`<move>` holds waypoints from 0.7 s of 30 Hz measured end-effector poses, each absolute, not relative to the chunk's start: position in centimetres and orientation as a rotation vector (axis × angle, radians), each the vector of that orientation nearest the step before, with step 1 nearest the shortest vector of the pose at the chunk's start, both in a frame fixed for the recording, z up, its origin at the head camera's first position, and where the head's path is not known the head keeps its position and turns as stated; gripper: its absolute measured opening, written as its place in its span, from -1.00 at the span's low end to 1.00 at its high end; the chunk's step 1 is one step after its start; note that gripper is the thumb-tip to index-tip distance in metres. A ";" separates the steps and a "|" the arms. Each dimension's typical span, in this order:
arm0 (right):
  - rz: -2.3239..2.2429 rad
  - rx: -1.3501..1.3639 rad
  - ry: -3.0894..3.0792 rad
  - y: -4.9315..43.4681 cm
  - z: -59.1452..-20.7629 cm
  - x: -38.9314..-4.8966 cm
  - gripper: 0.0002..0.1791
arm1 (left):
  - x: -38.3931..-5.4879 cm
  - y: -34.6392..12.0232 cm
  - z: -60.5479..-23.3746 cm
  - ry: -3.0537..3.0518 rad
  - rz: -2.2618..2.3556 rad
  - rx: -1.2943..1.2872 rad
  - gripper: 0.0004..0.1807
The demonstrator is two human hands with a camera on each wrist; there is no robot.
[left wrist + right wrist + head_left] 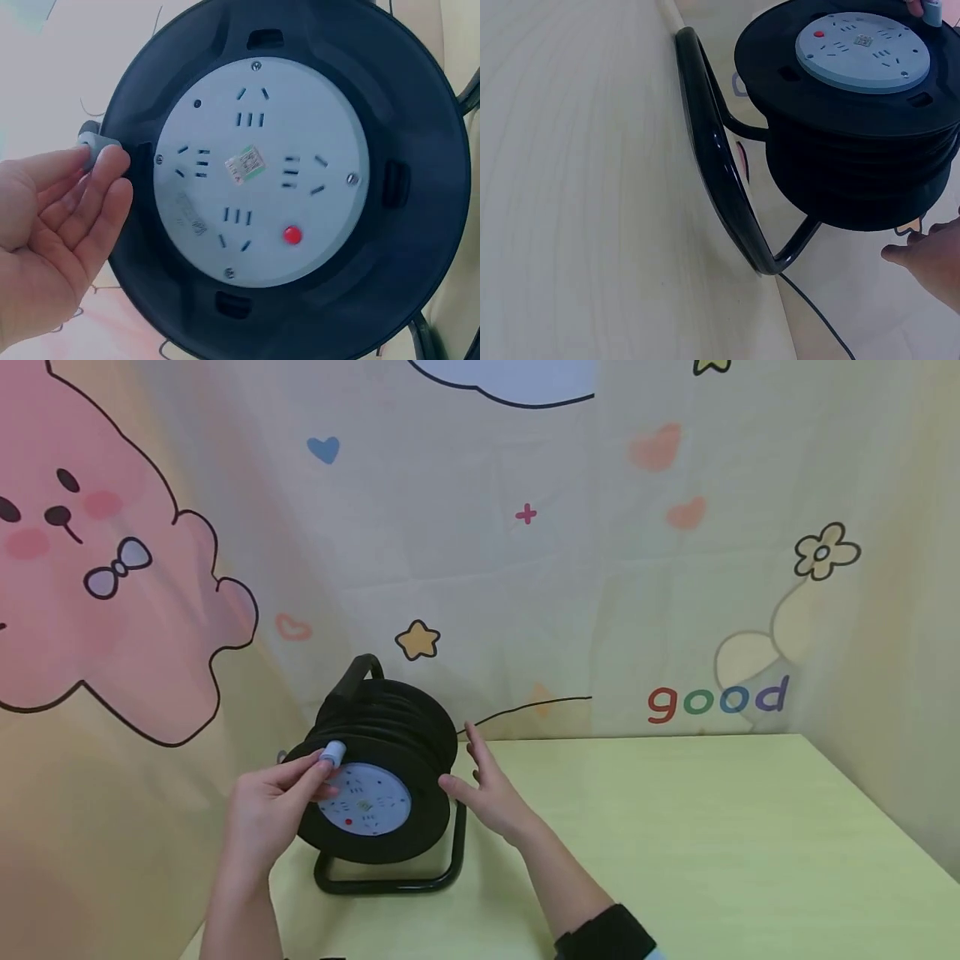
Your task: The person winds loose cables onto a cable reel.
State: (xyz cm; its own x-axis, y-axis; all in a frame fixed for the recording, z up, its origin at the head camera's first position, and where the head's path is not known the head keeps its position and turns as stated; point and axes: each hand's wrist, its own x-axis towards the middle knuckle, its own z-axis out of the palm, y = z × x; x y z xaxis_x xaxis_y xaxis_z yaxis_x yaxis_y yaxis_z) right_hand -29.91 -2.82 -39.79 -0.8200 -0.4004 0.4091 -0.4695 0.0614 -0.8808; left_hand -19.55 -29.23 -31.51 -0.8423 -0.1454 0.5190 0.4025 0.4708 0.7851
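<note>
A black cable reel (431, 822) stands on the table, wound with thick black cable (397, 706). Its round pale socket panel (255, 187) carries several outlets and a red button (292, 235). My left hand (262, 810) pinches a light grey winding knob (96, 145) between thumb and fingers, at the rim of the reel's front disc. In the right wrist view the knob (932, 13) stands up from that disc. Beside the reel's right side my right hand (491, 797) is held with fingers spread, thumb tip close to the rim and nothing in its grasp.
A black tubular stand (390, 887) supports the reel, and a carrying handle (358, 678) rises at its top. The pale yellow-green table (675, 835) extends to the right. Behind it hangs a printed cloth (480, 543) with cartoon figures.
</note>
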 end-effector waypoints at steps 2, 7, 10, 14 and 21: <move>1.910 0.923 -2.251 -2.9 -39.6 -29.8 -0.05 | -19.6 -29.0 -31.6 -2.192 -1.396 -0.241 -0.64; 1.956 0.909 -2.280 -2.4 -38.5 -29.0 -0.09 | -19.9 -28.1 -31.8 -2.202 -1.415 -0.347 -0.67; 1.961 0.931 -2.293 -2.0 -37.5 -28.2 -0.11 | -20.1 -27.5 -31.9 -2.207 -1.410 -0.367 -0.69; 1.942 0.997 -2.284 -1.9 -36.8 -27.9 -0.07 | -20.2 -26.9 -32.0 -2.224 -1.398 -0.346 -0.71; 1.972 1.041 -2.247 -2.4 -37.1 -28.4 -0.06 | -20.3 -26.1 -32.5 -2.252 -1.348 -0.385 -0.76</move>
